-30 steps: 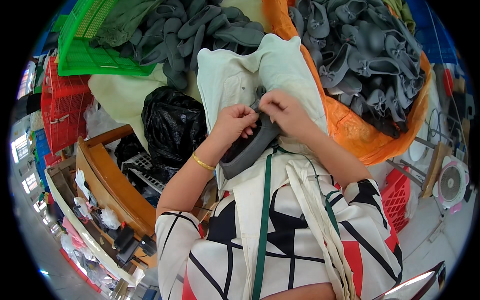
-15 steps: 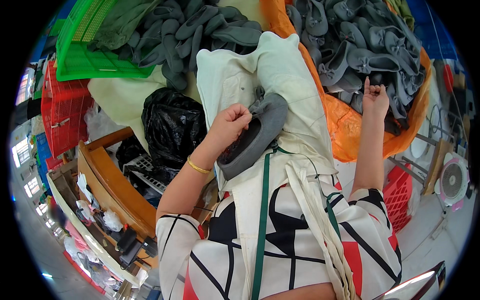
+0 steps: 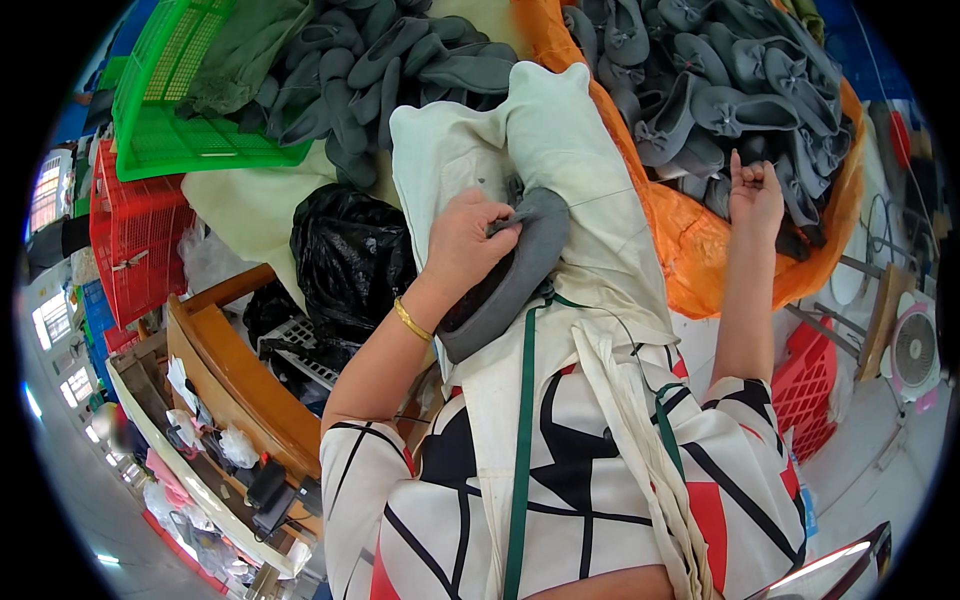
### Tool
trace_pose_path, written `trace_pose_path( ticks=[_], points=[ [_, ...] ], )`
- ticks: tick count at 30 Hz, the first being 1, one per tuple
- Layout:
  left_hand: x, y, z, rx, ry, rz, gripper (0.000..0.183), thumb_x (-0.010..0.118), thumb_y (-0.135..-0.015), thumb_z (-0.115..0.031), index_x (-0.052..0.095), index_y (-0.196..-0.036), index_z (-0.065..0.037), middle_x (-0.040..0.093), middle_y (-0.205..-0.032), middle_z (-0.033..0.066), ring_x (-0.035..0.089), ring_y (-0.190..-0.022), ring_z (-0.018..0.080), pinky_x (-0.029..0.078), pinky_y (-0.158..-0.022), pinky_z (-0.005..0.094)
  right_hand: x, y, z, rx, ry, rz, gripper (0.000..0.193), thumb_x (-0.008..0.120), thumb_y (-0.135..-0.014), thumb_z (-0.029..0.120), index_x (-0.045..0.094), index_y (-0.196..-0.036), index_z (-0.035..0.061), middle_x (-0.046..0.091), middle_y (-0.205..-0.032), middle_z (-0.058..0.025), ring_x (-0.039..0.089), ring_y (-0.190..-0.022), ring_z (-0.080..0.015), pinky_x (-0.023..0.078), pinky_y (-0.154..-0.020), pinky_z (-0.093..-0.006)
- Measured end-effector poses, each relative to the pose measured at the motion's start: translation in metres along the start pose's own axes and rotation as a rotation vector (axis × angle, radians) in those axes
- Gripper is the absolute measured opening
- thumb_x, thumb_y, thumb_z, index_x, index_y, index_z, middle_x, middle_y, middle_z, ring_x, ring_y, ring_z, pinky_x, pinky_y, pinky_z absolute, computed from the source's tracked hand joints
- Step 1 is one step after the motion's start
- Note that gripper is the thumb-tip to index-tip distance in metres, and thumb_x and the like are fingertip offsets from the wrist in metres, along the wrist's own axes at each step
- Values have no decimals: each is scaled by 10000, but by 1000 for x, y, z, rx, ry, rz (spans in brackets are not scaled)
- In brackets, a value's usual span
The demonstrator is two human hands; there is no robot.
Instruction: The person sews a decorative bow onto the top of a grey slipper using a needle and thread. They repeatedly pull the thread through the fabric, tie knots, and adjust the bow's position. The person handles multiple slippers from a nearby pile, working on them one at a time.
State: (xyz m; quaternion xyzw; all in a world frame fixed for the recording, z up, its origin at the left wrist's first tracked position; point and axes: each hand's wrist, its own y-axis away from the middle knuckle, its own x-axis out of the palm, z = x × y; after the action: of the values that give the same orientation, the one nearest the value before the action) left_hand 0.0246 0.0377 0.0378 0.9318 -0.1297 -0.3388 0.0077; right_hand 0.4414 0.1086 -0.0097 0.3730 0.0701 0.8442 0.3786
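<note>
A grey fabric slip-on shoe (image 3: 545, 240) lies across my lap on the cream apron (image 3: 560, 130). My left hand (image 3: 470, 240) is closed on its upper edge, pinching the fabric near the bow, and hides part of the opening. From the shoe a thin thread (image 3: 605, 196) stretches rightward over the apron, in line with my raised right hand (image 3: 757, 195). That hand is held up in front of the orange sack, index finger extended and the other fingers curled in a pinch. Whether a needle is in it is too small to see.
Grey shoes (image 3: 745, 110) with bows fill an orange sack (image 3: 690, 270) on the right. More shoes (image 3: 350, 90) are heaped beside a green basket (image 3: 210, 150). A black plastic bag (image 3: 350, 250), a red crate (image 3: 135, 240) and a wooden drawer (image 3: 245, 370) stand left; a fan (image 3: 912, 350) is far right.
My left hand has shifted slightly right and turned, its fingers now folded further over the shoe's edge. My right hand stays raised, nearly in place. The thread now shows higher up.
</note>
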Motion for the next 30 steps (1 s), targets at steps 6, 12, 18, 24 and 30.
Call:
trace_pose_path(
  ticks=[6,12,18,24,30],
  points=[
    [8,-2,10,71,145,-46,113,722,-784,-78,694,-855,5,589,-925,77,568,-841,178,452,-671,284,-39,-43,70,-405,231,-53,236,504,-924,-9,437,-700,23,446,-657,-46,475,-616,-161,556,-939,-473],
    [10,-1,14,-79,283,23,144,709,-848,-117,684,-898,15,596,-915,45,566,-846,145,453,-716,267,-15,-11,59,-568,455,84,69,541,-956,22,504,-901,40,512,-718,-28,541,-652,-131,567,-837,-372],
    [1,-1,12,-154,385,27,197,697,-899,-184,681,-883,11,614,-837,77,581,-797,174,468,-720,291,43,111,-42,-524,1160,1067,115,643,-914,90,638,-1022,50,638,-936,-75,627,-866,-200,509,-747,-329],
    [-14,16,-14,-142,87,-167,218,698,-919,-209,703,-876,5,624,-753,-6,507,-648,63,409,-570,239,64,154,-70,-837,1404,1391,151,709,-796,126,610,-883,53,569,-814,-112,584,-802,-313,489,-716,-411],
    [2,19,-41,-422,458,139,278,713,-909,-225,708,-818,38,645,-678,8,506,-600,51,404,-531,245,63,197,-69,-747,1135,1458,150,722,-777,132,599,-828,64,550,-762,-96,573,-736,-312,481,-651,-402]
  ],
)
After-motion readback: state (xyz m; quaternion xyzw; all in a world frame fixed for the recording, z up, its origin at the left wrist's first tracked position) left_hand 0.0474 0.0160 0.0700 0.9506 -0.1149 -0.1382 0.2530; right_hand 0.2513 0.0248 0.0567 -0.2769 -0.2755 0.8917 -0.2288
